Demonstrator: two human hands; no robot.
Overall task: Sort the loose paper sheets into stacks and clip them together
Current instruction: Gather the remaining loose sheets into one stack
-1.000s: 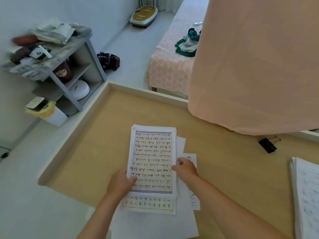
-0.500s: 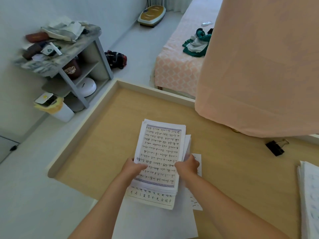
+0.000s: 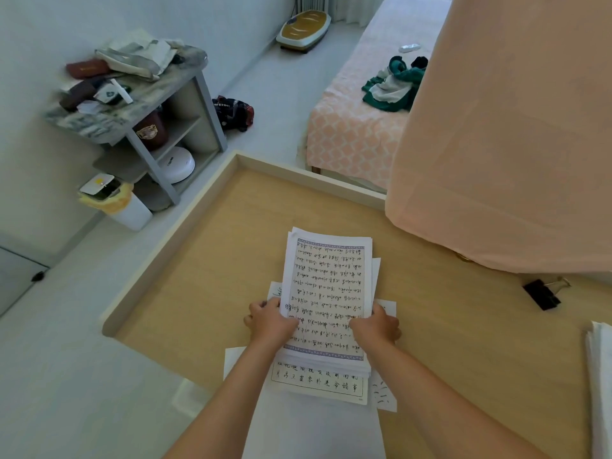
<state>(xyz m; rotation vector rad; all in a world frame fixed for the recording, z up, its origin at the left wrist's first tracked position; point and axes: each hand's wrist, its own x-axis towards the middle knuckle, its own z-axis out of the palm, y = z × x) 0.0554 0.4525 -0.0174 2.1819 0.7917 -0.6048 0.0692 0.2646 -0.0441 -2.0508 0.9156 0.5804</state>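
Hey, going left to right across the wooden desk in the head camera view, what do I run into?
left hand → handwritten stack gripped between both hands → right hand → black binder clip → white paper pile at the frame's right edge

The only print that reads as letters is "WEISH", white on the dark bag (image 3: pixel 233 112) on the floor, far beyond the left grip (image 3: pixel 270 321) and off to its left; the rest of the word is hidden. The stack (image 3: pixel 326 362) held by the left grip and the right grip (image 3: pixel 376 326) has a top sheet (image 3: pixel 328 286) with rows of handwriting inside a patterned border, upside down and too small to read. Just nearer than both grips, the lower sheet (image 3: pixel 318 384) shows a boxed row of large brush-written characters, not surely legible. The label on the brown jar (image 3: pixel 150 132), far left of the left grip, is blurred.
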